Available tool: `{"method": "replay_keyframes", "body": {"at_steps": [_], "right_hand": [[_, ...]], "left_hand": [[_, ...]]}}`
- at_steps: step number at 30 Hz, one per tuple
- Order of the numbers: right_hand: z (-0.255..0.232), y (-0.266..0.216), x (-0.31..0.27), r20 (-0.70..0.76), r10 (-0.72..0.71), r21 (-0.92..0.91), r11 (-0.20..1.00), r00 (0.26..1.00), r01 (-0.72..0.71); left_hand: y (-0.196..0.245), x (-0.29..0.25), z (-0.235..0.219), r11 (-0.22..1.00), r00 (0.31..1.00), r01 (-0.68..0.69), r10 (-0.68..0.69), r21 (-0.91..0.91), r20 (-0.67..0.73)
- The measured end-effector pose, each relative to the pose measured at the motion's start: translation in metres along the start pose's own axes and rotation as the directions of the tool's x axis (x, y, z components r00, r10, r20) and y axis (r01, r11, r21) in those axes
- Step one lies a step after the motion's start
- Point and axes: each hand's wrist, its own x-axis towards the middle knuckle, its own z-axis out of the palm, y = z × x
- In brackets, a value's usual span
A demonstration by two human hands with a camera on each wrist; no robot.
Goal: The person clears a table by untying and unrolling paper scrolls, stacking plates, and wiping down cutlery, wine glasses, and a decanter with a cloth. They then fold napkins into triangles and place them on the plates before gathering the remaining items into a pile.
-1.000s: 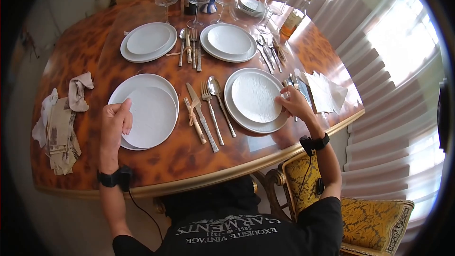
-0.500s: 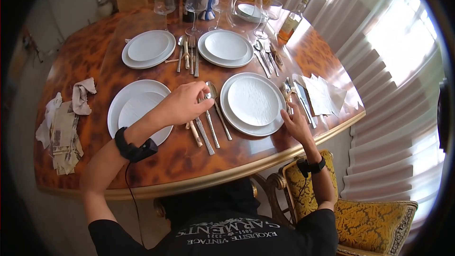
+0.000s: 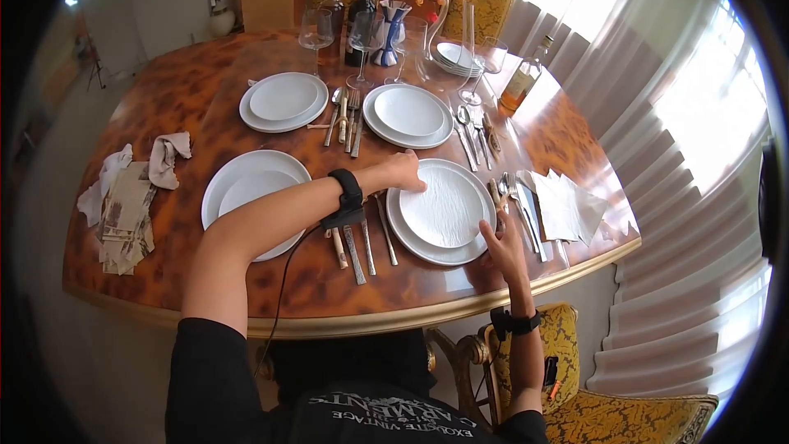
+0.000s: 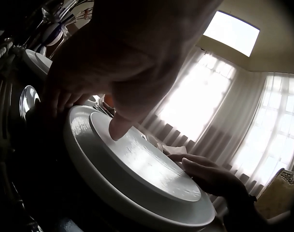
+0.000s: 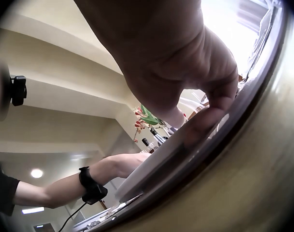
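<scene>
White small plate (image 3: 448,204) rests on a large plate (image 3: 422,248), on the glossy bench (image 3: 271,292). We note the left hand (image 3: 403,171) gripping the stack's left side, thumb over the small plate, and the right hand (image 3: 507,248) holding the right rim between thumb and curled fingers. Risks, as we judge them: uneven lift or push from the two sides could slide the smooth small plate off-centre; a leftward shift could knock the spoon (image 4: 28,99), a rightward one the cutlery (image 3: 530,226); a slipping rim grip could chip or clatter the china.
</scene>
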Motion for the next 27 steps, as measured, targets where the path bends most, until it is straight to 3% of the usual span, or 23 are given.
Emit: {"method": "replay_keyframes", "body": {"at_steps": [2,6,8,11,15,17,18,20,23,25,27], "right_hand": [[-0.001,0.007,0.001,0.024,0.062,0.072,0.995,0.998,-0.064],[0.000,-0.002,-0.003,0.076,0.042,0.246,0.968,0.996,-0.059],[0.004,0.006,-0.001,0.061,-0.014,0.347,0.938,0.998,-0.008],[0.008,0.005,0.003,0.058,-0.014,0.408,0.913,0.998,-0.010],[-0.004,-0.020,0.020,0.131,0.022,0.507,0.858,0.991,-0.086],[-0.013,-0.031,0.042,0.176,0.050,0.449,0.885,0.983,-0.125],[-0.019,-0.031,0.058,0.225,0.030,0.386,0.915,0.974,-0.117],[-0.005,-0.045,0.090,0.117,-0.039,0.507,0.861,0.992,-0.026],[0.008,-0.044,0.159,0.077,-0.051,0.398,0.917,0.996,0.016],[0.019,-0.062,0.197,0.178,-0.129,0.398,0.916,0.976,0.048],[0.038,-0.083,0.223,0.113,-0.155,0.308,0.945,0.981,0.113]], "left_hand": [[0.001,-0.002,-0.002,0.998,0.997,-0.071,0.070,0.000,0.024],[0.001,-0.007,-0.006,0.989,0.999,-0.042,0.044,-0.140,0.018],[0.002,-0.010,-0.007,0.970,0.993,-0.079,0.056,-0.232,-0.104],[0.005,-0.012,-0.012,0.966,0.988,-0.115,0.087,-0.230,-0.129],[0.003,-0.013,-0.036,0.950,0.992,-0.118,0.099,-0.288,-0.078],[-0.006,-0.003,-0.047,0.865,0.997,-0.053,0.073,-0.498,0.021],[-0.012,0.004,-0.051,0.868,0.997,-0.060,0.077,-0.493,0.014],[-0.026,0.025,-0.059,0.831,0.961,-0.246,0.144,-0.499,-0.235],[-0.047,0.067,-0.090,0.873,0.972,-0.176,0.080,-0.456,-0.222],[-0.049,0.073,-0.120,0.918,0.982,-0.041,-0.035,-0.394,-0.185],[-0.068,0.097,-0.129,0.951,0.969,-0.042,-0.036,-0.308,-0.245]]}}
